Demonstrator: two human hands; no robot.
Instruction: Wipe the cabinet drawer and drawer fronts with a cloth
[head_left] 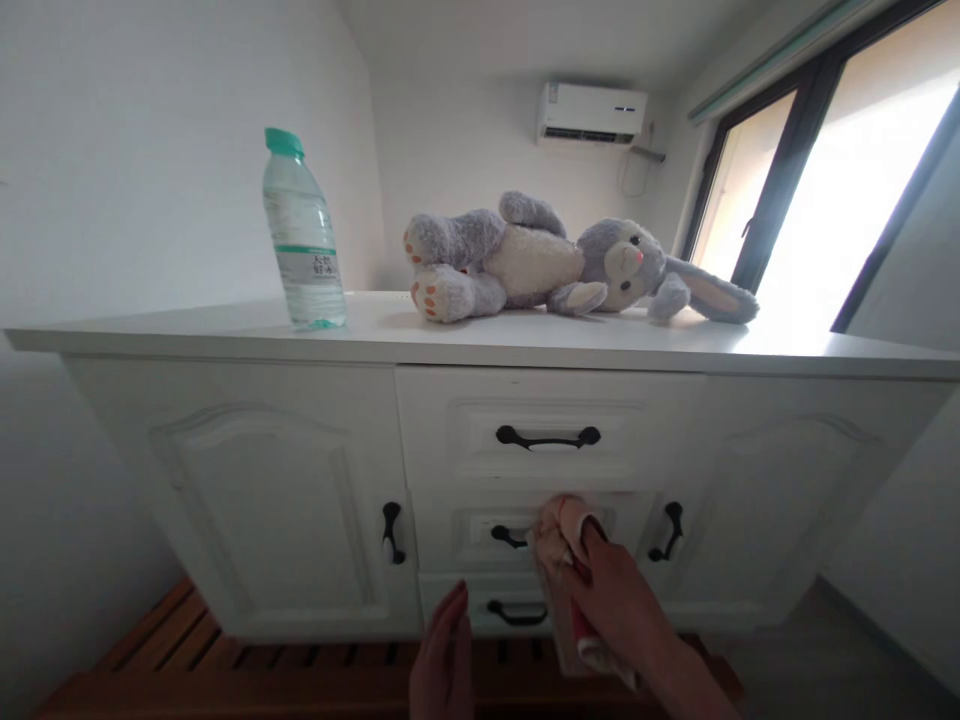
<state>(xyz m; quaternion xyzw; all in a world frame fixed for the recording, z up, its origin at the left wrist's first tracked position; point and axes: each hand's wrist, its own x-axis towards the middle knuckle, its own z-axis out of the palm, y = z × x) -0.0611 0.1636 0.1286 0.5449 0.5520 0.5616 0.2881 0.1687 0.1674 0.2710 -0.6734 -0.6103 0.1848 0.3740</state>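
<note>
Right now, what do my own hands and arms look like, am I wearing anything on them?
Both look bare: the left hand and right hand show no glove, ring or watch, and no sleeve shows on the right forearm. The left wrist is out of frame.

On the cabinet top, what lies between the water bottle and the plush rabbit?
Nothing: the head view shows bare white cabinet top between the water bottle and the plush rabbit; the two stand apart.

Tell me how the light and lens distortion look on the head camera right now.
Head view: window blown out white at right, backlighting the grey plush rabbit; wide lens bows the white wooden cabinet's top; right hand pressing a pink cloth sits in dim shade, left hand too.
</note>
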